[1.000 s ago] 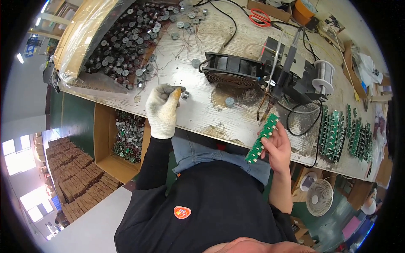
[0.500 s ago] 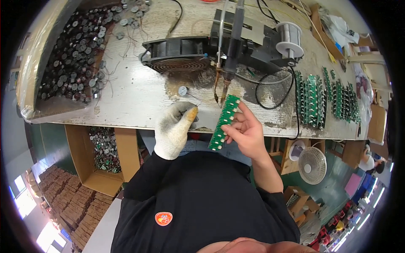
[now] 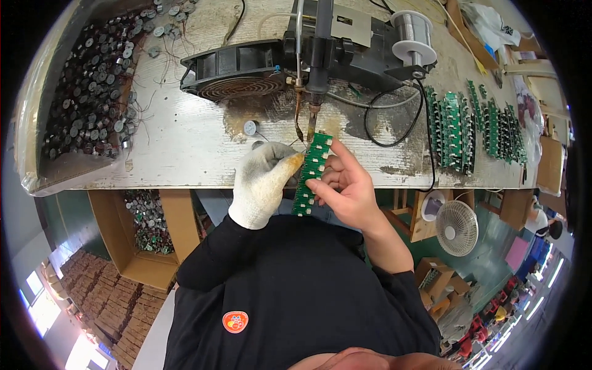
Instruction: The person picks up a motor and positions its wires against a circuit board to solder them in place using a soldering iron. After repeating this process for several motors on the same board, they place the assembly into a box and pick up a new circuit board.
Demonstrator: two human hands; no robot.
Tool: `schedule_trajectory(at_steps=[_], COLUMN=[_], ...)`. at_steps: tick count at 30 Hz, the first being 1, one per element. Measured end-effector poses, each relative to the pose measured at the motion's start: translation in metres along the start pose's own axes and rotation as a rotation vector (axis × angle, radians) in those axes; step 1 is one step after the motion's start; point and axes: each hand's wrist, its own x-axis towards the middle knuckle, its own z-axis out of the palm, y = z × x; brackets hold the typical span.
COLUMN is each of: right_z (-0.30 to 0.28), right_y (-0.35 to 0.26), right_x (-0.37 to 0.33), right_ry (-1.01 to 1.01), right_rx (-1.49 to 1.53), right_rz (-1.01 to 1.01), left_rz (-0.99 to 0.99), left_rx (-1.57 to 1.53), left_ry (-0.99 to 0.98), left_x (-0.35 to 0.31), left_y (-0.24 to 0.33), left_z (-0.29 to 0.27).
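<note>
In my right hand (image 3: 350,192), thumb and fingers grip a narrow green circuit board strip (image 3: 312,171) with a row of small pale parts. My left hand (image 3: 256,185), in a white glove with a stained thumb, is pinched closed at the strip's left edge. Whatever its fingertips hold is too small to make out. Just above the strip's far end, an upright soldering iron (image 3: 319,74) points down, its tip close to the board. Beside it runs a thin solder feed tube (image 3: 299,98). A small round metal motor (image 3: 250,127) with a thin wire lies beyond the glove.
A black fan (image 3: 234,71) and a solder spool (image 3: 413,34) stand behind. Many wired motors fill a box (image 3: 37,148) at left. Green board strips (image 3: 453,132) stand in rows at right. A cardboard box (image 3: 176,222) sits below the table edge.
My left hand has moved right to meet the board strip. The strip and my right hand have shifted slightly left, and the strip stands more upright. The whole view has shifted a little.
</note>
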Motion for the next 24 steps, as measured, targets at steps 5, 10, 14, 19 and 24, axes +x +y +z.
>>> schedule_trajectory(at_steps=[5,10,14,19,24], right_z=[0.0011,-0.0003,0.0007,0.003,0.0023], right_y=[-0.0021,-0.0003,-0.0013,-0.008,-0.004], right_x=[0.0008,0.0047,0.006,0.0063,0.0072], right_ry=[-0.007,-0.012,-0.008,0.0,0.0], right_rx=[-0.001,0.047,0.055,0.053,0.046], right_rz=[-0.029,-0.019,-0.034,-0.045,-0.061], left_rz=[-0.036,-0.05,-0.035,0.002,0.019], left_rx=[-0.064,-0.103,-0.141,-0.145,-0.138], left_ry=[0.036,0.029,0.036,0.028,0.038], left_x=[0.0017,0.0049,0.0076,0.0091,0.0072], left_y=[0.0005,0.0058,0.0032,0.0002,0.005], left_z=[0.0007,0.0012,-0.0002,-0.0016,-0.0001])
